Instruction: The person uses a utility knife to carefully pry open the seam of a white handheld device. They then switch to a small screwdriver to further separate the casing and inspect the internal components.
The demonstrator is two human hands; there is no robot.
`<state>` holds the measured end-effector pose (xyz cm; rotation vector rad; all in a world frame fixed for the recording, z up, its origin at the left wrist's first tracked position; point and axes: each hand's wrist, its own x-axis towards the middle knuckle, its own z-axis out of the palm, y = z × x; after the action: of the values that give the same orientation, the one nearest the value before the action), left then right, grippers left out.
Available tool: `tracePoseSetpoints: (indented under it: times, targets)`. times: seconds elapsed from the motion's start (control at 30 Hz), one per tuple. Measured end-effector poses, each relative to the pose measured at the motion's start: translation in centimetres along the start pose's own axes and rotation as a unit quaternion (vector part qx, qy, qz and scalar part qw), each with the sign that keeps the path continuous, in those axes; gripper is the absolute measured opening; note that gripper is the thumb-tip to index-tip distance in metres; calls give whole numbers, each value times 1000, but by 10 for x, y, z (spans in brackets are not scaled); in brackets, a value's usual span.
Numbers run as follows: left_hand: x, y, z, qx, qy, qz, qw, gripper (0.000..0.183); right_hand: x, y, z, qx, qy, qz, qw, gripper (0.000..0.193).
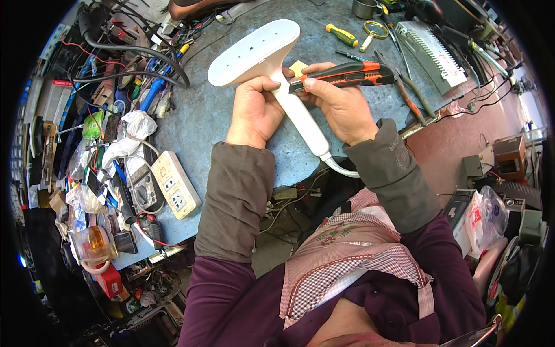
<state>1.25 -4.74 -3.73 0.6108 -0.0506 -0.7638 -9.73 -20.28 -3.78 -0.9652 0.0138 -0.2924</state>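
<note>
Power strip point(176, 185) parked on bench's point(193, 124) left side, probably for elbow room. Left hand point(254, 110) holding white steamer point(254, 55) by neck over bench, likely steadying it. Orange-black box cutter point(352, 75) gripped near front by right hand point(343, 109), control presumably.

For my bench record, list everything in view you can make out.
Handheld oval-headed appliance: 1, white, upper centre
Utility knife: 1, orange and black, by appliance neck
Small piece: 1, yellow, beyond knife tip
Workbench: 1, blue, underneath
Screwdriver: 1, yellow-green handle, far side
Magnifying glass: 1, yellow rim, beside screwdriver
Pliers: 1, red and dark handles, bench's right
Slotted box: 1, silver, upper right
Power strip: 1, cream, bench's left
Plastic bags: several, white or clear, left and right
Cables: many, mostly black, upper left
Other clutter: uncountable, mixed, both sides
Apron: 1, red-checked, lower centre
Oversleeves: 2, grey-green, mid-picture
Left fingers: several, bare, appliance neck
Right fingers: several, bare, around knife
</note>
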Motion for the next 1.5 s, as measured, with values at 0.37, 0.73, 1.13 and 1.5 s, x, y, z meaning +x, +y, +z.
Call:
tracePoseSetpoints:
  times: [0.37,0.73,1.13,1.5]
  targets:
    - [-2,-1,4,10,11,8,1000,46,-4,-4,7,-131,-7,-59,990,25]
    - [-1,-1,2,21,24,-6,999,50,14,-10,-12,15,-49,114,992,26]
    - [0,-1,3,23,23,1,999,48,8,-4,-10,43,-34,71,996,27]
    - [-4,0,8,26,32,-2,999,47,6,-4,-7,26,-48,48,997,27]
